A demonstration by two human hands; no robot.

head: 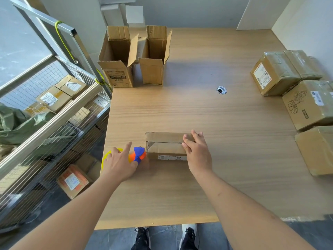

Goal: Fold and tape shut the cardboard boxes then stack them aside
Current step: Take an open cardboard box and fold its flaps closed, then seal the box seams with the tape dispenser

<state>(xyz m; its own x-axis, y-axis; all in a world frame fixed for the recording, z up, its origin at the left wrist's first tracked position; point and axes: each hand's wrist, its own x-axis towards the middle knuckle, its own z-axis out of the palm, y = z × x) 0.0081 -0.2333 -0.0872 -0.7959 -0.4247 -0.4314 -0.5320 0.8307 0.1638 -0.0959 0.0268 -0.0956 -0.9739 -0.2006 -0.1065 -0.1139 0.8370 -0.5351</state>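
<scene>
Cardboard box point(166, 146) lies near the table's point(180, 186) front edge, its long axis and flap seam running left to right. At its left end the left hand point(119, 164) grips the tape dispenser point(138, 155), index finger straight. On its right end rests the right hand point(195, 153), fingers relaxed, pressing the flaps down; so I judge the tape must run rightward along the seam.

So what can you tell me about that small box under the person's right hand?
The small box is plain brown cardboard, low and oblong, lying flat near the table's front edge. Its top flaps are folded shut, the seam not visibly taped. A white label shows on its near side. The right hand presses its right end; the tape dispenser sits just left.
</scene>
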